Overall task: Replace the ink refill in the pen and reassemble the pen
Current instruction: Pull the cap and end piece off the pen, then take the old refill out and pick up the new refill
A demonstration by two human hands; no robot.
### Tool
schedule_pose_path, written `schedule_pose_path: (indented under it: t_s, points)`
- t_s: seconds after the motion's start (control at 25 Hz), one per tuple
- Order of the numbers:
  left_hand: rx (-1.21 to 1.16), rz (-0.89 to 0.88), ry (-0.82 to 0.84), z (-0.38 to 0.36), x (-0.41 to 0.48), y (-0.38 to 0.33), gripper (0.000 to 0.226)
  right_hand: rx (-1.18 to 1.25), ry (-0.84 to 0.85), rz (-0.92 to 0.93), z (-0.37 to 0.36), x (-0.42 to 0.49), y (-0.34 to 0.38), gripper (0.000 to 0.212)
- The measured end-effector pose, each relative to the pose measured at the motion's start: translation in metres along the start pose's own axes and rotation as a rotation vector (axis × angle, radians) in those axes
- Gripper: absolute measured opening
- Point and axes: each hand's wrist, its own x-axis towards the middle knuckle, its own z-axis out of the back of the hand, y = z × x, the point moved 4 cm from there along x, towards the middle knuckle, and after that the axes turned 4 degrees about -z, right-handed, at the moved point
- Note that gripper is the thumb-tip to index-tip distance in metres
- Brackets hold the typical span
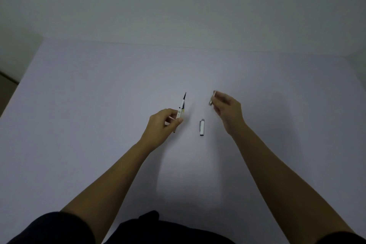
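My left hand (164, 125) grips a white pen barrel (181, 109) that points up and away, with a dark refill tip sticking out of its far end. My right hand (227, 111) is raised a little to the right and pinches a small silvery pen piece (211, 102) between its fingertips; the piece is blurred. A white pen cap (202, 128) with a grey end lies on the table between the two hands, touched by neither.
The pale table (99, 95) meets a plain wall along its far edge. Its left edge runs diagonally at the left side of the view. My dark sleeves (150, 228) show at the bottom.
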Motion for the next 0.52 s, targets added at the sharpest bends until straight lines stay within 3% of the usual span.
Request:
schedule_pose_path:
  t_s: [0.16,0.52]
  points:
    - [0.032,-0.008,-0.014,0.002,0.004,0.005,0.01,-0.474,-0.173,-0.103,0.022,0.006,-0.055,0.029]
    - [0.012,0.012,-0.011,0.004,0.01,0.011,0.008,-0.492,-0.161,-0.095,0.016,0.005,-0.085,0.019]
